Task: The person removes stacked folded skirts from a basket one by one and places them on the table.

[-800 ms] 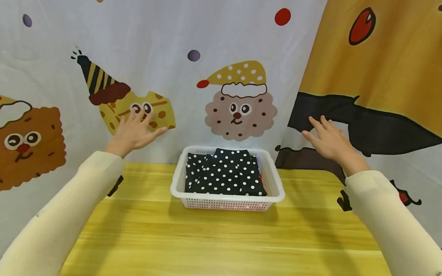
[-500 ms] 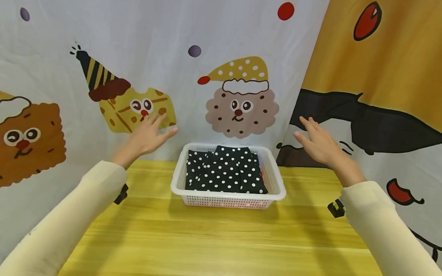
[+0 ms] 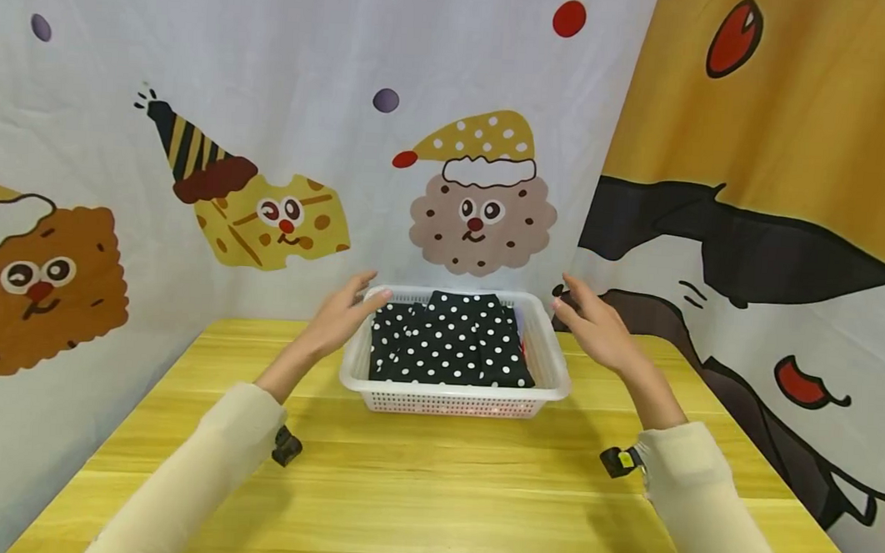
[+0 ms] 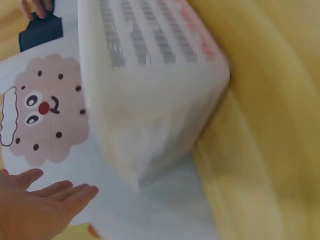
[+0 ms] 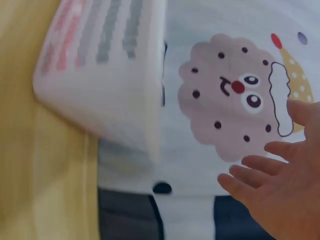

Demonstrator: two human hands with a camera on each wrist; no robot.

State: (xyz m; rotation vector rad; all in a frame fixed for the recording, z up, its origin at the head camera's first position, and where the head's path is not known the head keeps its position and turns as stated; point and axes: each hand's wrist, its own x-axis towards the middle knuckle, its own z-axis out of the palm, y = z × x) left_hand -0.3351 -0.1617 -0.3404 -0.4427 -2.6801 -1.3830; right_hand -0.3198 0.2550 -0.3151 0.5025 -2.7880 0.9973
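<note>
A white plastic basket (image 3: pixel 451 403) with slotted walls stands on the wooden table. Black cloth with white polka dots (image 3: pixel 450 339) lies folded inside it, and a bit of red shows at its right side. My left hand (image 3: pixel 341 315), fingers extended, is at the basket's left rim and holds nothing. On the other side my right hand (image 3: pixel 596 325) is held with fingers straight beside the right rim. Both wrist views show the basket's side wall (image 4: pixel 150 100) close by, with the left palm (image 4: pixel 40 210) and the right palm (image 5: pixel 285 185) bare.
The yellow wood-grain table (image 3: pixel 446 494) extends in front of the basket. Close behind it hangs a white curtain (image 3: pixel 311 52) printed with cartoon food. A dark wrist camera (image 3: pixel 287 446) sits at the left cuff, another camera (image 3: pixel 617 462) at the right cuff.
Both hands have come down and inward from in front of the curtain to the two sides of the basket. The basket and cloth have stayed put.
</note>
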